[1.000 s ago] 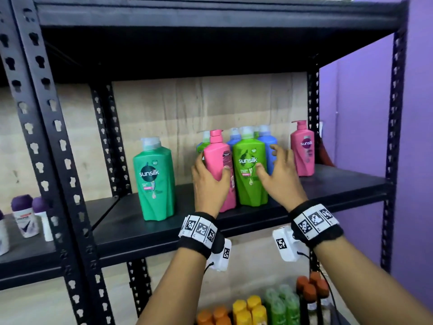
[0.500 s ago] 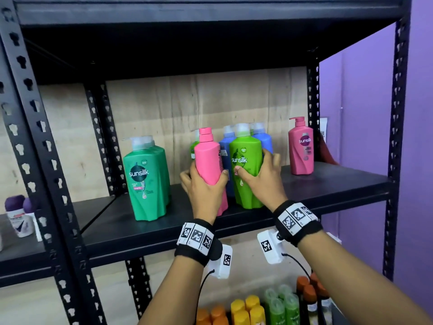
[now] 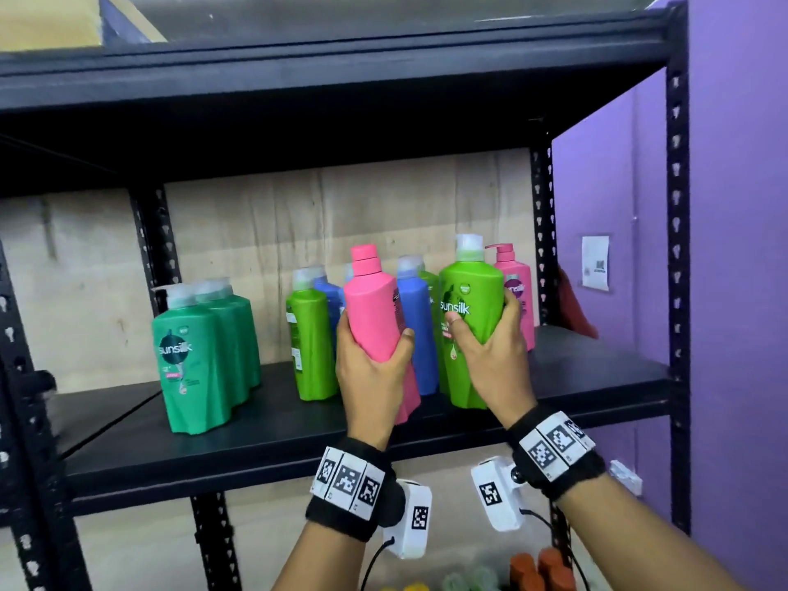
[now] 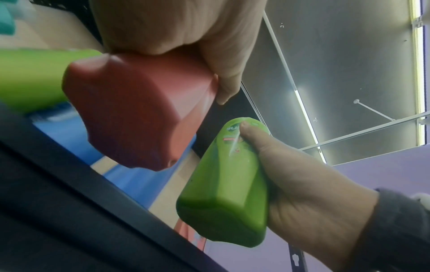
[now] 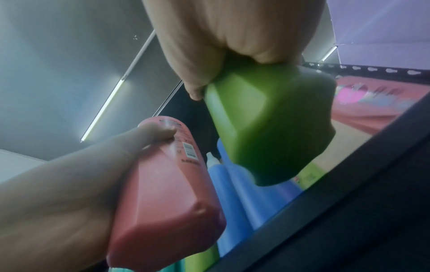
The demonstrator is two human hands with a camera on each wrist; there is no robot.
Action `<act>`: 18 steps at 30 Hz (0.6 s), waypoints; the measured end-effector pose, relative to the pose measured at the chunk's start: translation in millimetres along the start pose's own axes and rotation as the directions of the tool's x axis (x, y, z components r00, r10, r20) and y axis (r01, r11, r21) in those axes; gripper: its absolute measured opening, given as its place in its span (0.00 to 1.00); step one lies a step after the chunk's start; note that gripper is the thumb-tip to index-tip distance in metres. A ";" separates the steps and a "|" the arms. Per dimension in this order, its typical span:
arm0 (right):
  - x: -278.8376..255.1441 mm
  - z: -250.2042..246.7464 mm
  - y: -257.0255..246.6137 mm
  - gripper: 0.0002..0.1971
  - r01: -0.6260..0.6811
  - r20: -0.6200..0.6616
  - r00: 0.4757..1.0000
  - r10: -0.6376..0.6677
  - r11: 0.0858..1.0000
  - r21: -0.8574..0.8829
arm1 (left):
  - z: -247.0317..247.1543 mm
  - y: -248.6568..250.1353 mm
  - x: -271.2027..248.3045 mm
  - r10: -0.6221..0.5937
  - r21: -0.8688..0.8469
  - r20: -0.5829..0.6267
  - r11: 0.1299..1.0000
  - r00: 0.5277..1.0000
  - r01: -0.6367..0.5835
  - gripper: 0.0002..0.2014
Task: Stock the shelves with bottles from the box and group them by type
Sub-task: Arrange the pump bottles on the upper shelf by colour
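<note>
While fingers (image 3: pixel 407 337) grip pink bottle (image 3: pixel 375 309) and lime bottle (image 3: pixel 471 309), rear bottles half-hidden.

1. The shelf (image 3: pixel 264 445) holds all the bottles.
2. A group of bottles (image 3: pixel 204 351) stands at the left, one behind the other.
3. More bottles (image 3: pixel 311 339) stand in the middle, near the back.
4. The left hand (image 3: pixel 371 377) holds one bottle (image 3: pixel 375 309) in front of the middle ones.
5. The right hand (image 3: pixel 494 360) holds another bottle (image 3: pixel 471 317) just to the right of it.
6. A pump bottle (image 3: pixel 518 287) stands behind that one, at the right end.
</note>
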State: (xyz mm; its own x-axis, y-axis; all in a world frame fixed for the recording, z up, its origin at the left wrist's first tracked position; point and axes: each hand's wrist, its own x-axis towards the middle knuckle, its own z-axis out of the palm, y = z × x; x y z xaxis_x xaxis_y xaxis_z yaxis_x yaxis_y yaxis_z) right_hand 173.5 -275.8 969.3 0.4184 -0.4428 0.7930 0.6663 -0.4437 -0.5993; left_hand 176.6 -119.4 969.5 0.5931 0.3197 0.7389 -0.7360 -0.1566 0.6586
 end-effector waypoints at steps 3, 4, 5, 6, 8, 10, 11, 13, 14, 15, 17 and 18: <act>14.4 -27.6 16.0 0.38 0.018 0.020 1.000 -0.017 0.999 -0.033 | 32.5 7.1 -17.4 -0.007 0.026 -0.002 1.000 1.000 0.007 0.28; 18.6 -35.5 21.9 0.39 0.028 0.028 0.999 -0.027 0.999 -0.038 | 41.7 8.7 -22.2 -0.006 0.039 -0.007 0.999 1.000 0.006 0.28; 22.2 -42.8 27.7 0.40 0.037 0.038 0.999 -0.035 0.998 -0.045 | 50.7 10.1 -26.8 -0.009 0.044 -0.010 0.999 1.000 0.009 0.28; 25.4 -49.2 33.6 0.42 0.046 0.042 0.998 -0.044 0.998 -0.053 | 58.9 10.9 -30.4 -0.013 0.045 -0.008 0.999 1.000 0.013 0.29; 31.7 -60.8 45.8 0.44 0.074 0.044 0.997 -0.070 0.995 -0.072 | 74.7 11.6 -36.1 -0.017 0.060 0.006 0.998 1.000 0.017 0.32; 37.0 -69.6 55.5 0.43 0.113 0.056 0.993 -0.109 0.990 -0.089 | 87.7 10.3 -39.3 -0.018 0.091 0.021 0.996 1.000 0.016 0.34; 39.8 -72.6 59.5 0.42 0.124 0.066 0.991 -0.118 0.988 -0.096 | 93.7 8.5 -39.3 -0.021 0.103 0.027 0.994 0.999 0.018 0.34; 45.6 -76.1 65.9 0.39 0.110 0.088 0.991 -0.100 0.987 -0.118 | 104.4 4.2 -36.7 -0.026 0.130 0.030 0.991 0.999 0.022 0.34; 48.3 -76.7 68.1 0.39 0.093 0.102 0.992 -0.080 0.987 -0.131 | 109.4 2.1 -34.5 -0.027 0.147 0.033 0.989 0.999 0.022 0.34; 50.9 -76.5 69.8 0.39 0.079 0.122 0.991 -0.062 0.987 -0.142 | 114.6 -0.3 -32.0 -0.028 0.162 0.039 0.987 0.999 0.021 0.34; 57.3 -74.9 72.0 0.40 0.055 0.179 0.983 -0.025 0.985 -0.161 | 124.6 -5.2 -27.7 -0.035 0.185 0.058 0.983 0.998 0.024 0.35; 61.0 -73.7 72.3 0.41 0.040 0.207 0.978 -0.003 0.984 -0.173 | 129.0 -7.6 -26.0 -0.041 0.194 0.067 0.981 0.997 0.028 0.35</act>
State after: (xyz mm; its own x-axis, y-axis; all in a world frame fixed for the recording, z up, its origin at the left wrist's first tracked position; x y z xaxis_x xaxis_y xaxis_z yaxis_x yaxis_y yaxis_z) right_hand 201.7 -392.3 966.2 0.5354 -0.2702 0.8002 0.5653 -0.5892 -0.5773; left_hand 208.8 -247.1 963.6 0.6437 0.2627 0.7188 -0.6420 -0.3259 0.6940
